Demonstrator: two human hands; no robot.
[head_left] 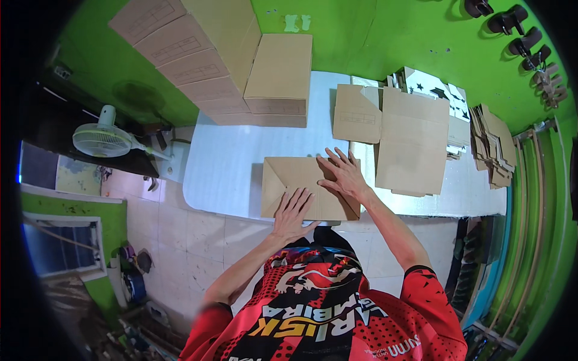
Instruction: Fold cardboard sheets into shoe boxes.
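Clock directions are read from the carton in front of you, with 12 o'clock pointing away from your body. The white-covered table point(223, 168) carries the surrounding stock. At 11 o'clock stands a column of brown boxes point(198, 57), with a single tall box point(278, 66) just beside it on its right. At 1 o'clock lies a small cardboard piece point(357, 117). At 2 o'clock a large flat sheet point(412, 138) lies near the carton's right edge and limits the space beside your right hand point(344, 174). Beyond it are white panels with black stars point(436, 90) and, toward 3 o'clock, a bundle of cut cardboard point(490, 144). A fan point(102, 141) stands off the table at 9:30.

The carton point(301, 174) lies at the table's near edge, under both palms. Your left hand point(294, 213) presses at 7 o'clock, your right at 2 o'clock; both are flat, fingers spread wide, neither grasping.
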